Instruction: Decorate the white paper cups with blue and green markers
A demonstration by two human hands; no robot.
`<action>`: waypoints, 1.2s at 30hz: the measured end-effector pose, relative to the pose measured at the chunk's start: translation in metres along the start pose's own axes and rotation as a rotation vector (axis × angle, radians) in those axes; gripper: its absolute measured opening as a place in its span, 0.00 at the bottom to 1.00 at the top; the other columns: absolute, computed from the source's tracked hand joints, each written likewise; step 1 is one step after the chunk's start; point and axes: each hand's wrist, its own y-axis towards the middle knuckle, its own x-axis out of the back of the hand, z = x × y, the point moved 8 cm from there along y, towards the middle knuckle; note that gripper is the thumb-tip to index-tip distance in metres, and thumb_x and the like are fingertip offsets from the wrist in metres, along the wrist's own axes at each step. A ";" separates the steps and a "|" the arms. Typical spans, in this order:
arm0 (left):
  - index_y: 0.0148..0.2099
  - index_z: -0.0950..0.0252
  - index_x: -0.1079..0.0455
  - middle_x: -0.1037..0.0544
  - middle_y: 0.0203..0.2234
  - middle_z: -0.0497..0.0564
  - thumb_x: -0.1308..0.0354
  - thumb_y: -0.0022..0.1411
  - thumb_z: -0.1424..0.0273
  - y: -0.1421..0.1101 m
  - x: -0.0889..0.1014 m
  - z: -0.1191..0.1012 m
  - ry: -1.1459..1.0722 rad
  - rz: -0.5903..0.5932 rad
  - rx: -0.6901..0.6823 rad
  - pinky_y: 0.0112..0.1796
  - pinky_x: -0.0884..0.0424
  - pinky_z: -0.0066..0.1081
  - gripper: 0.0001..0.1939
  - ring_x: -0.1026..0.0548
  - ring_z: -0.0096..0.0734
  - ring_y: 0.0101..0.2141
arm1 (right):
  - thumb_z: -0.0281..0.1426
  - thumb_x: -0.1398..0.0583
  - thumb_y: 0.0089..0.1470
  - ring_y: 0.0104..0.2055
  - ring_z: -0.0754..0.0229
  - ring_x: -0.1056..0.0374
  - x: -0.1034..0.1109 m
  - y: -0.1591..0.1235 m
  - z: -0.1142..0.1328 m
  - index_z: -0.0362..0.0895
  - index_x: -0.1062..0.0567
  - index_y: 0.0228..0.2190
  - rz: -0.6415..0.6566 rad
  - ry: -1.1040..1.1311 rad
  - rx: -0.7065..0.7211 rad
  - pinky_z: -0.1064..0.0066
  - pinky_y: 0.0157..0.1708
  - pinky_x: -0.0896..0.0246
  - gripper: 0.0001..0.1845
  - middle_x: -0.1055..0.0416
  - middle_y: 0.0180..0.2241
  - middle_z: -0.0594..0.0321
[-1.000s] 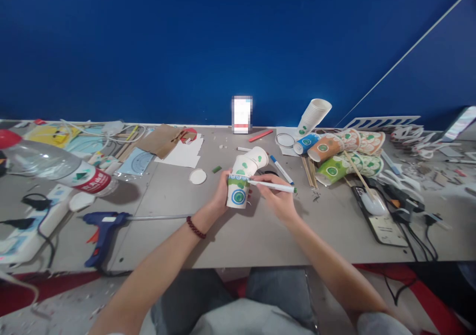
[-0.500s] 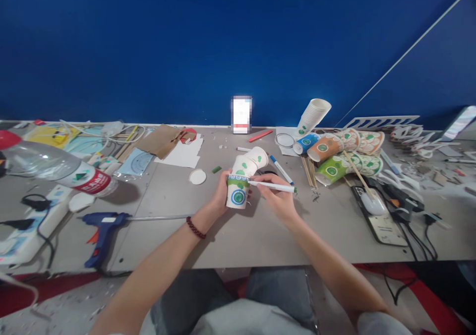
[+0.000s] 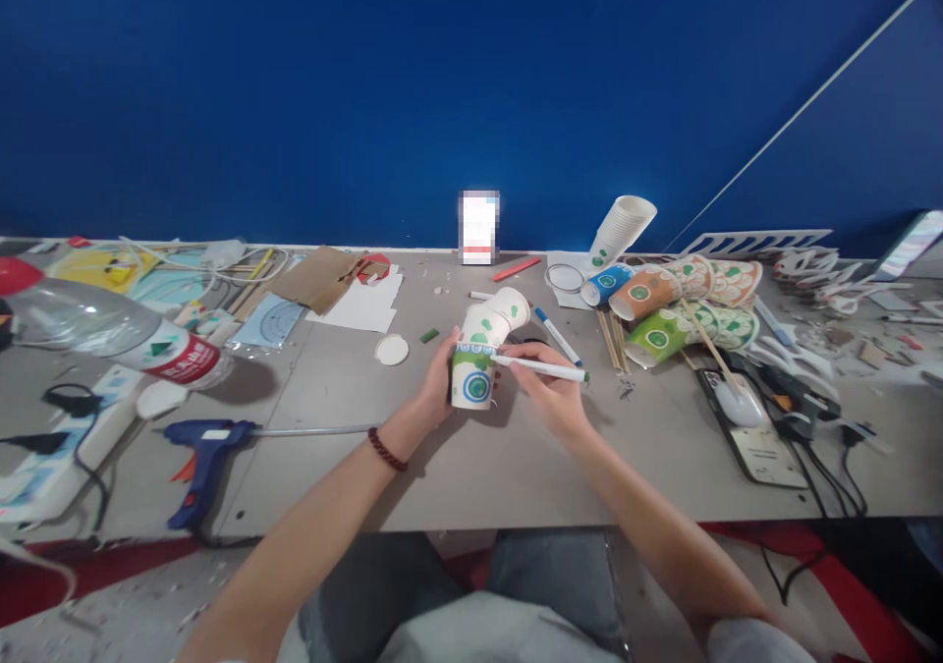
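My left hand (image 3: 436, 388) is closed round a chain of joined paper cups (image 3: 478, 354), gripping the nearest cup, which has a blue and green ring drawn on it. In my right hand (image 3: 549, 393) I pinch a white marker with a green end (image 3: 541, 368); its tip touches the green band near the top of that cup. The cups rest above the grey table (image 3: 478, 467), in the middle. The farther cups of the chain curve up and to the right, white with green spots.
A blue glue gun (image 3: 202, 452) lies at the left, below a lying water bottle (image 3: 110, 334) and a power strip. Coloured paper cups (image 3: 674, 304), a white cup stack (image 3: 623, 226), sticks, a blue marker (image 3: 558, 336), a mouse and cables crowd the right.
The cup in my left hand has turned a little, so the ring drawing now sits more to the right. Both hands stay in place.
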 end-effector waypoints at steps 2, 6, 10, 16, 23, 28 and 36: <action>0.46 0.72 0.24 0.17 0.30 0.60 0.47 0.70 0.51 -0.002 -0.004 -0.003 -0.026 0.022 -0.025 0.33 0.22 0.35 0.27 0.19 0.39 0.26 | 0.46 0.33 0.58 0.47 0.48 0.20 0.002 0.001 0.001 0.49 0.19 0.35 -0.025 0.038 0.011 0.57 0.45 0.23 0.13 0.16 0.43 0.55; 0.49 0.71 0.24 0.16 0.35 0.60 0.41 0.68 0.54 -0.004 -0.005 -0.010 -0.061 0.021 -0.071 0.37 0.21 0.36 0.23 0.18 0.40 0.32 | 0.47 0.32 0.56 0.47 0.47 0.19 0.009 0.001 0.000 0.49 0.20 0.35 -0.100 0.106 -0.008 0.55 0.48 0.23 0.15 0.16 0.41 0.56; 0.46 0.69 0.24 0.17 0.34 0.57 0.38 0.67 0.57 -0.006 0.002 -0.016 -0.071 -0.026 -0.099 0.40 0.21 0.35 0.18 0.18 0.39 0.34 | 0.47 0.32 0.56 0.44 0.48 0.18 0.010 0.001 0.002 0.50 0.21 0.35 -0.115 0.135 -0.025 0.54 0.48 0.23 0.15 0.15 0.40 0.57; 0.47 0.67 0.24 0.16 0.37 0.56 0.40 0.69 0.56 -0.006 0.006 -0.022 -0.085 -0.079 -0.132 0.44 0.22 0.35 0.18 0.18 0.38 0.37 | 0.51 0.33 0.56 0.43 0.49 0.18 0.005 0.002 0.007 0.50 0.22 0.35 -0.062 0.087 -0.026 0.54 0.47 0.23 0.18 0.15 0.38 0.58; 0.47 0.69 0.24 0.17 0.36 0.57 0.40 0.67 0.54 -0.003 0.005 -0.023 -0.037 -0.048 -0.112 0.41 0.22 0.35 0.21 0.18 0.40 0.37 | 0.52 0.32 0.54 0.39 0.49 0.18 -0.002 0.000 0.006 0.49 0.25 0.33 -0.015 0.130 -0.054 0.56 0.39 0.21 0.20 0.16 0.32 0.58; 0.47 0.68 0.24 0.17 0.33 0.56 0.36 0.64 0.54 -0.003 0.006 -0.019 0.034 0.003 -0.139 0.34 0.24 0.31 0.21 0.19 0.36 0.31 | 0.45 0.31 0.56 0.48 0.47 0.19 -0.002 -0.001 0.009 0.49 0.22 0.35 -0.011 0.031 0.026 0.54 0.48 0.23 0.13 0.16 0.42 0.55; 0.48 0.70 0.23 0.17 0.34 0.56 0.31 0.59 0.54 0.002 0.004 -0.008 0.066 0.040 -0.142 0.33 0.24 0.29 0.25 0.19 0.34 0.30 | 0.36 0.32 0.56 0.54 0.45 0.21 -0.011 -0.003 0.010 0.49 0.20 0.34 0.093 -0.069 0.106 0.55 0.50 0.24 0.05 0.15 0.38 0.56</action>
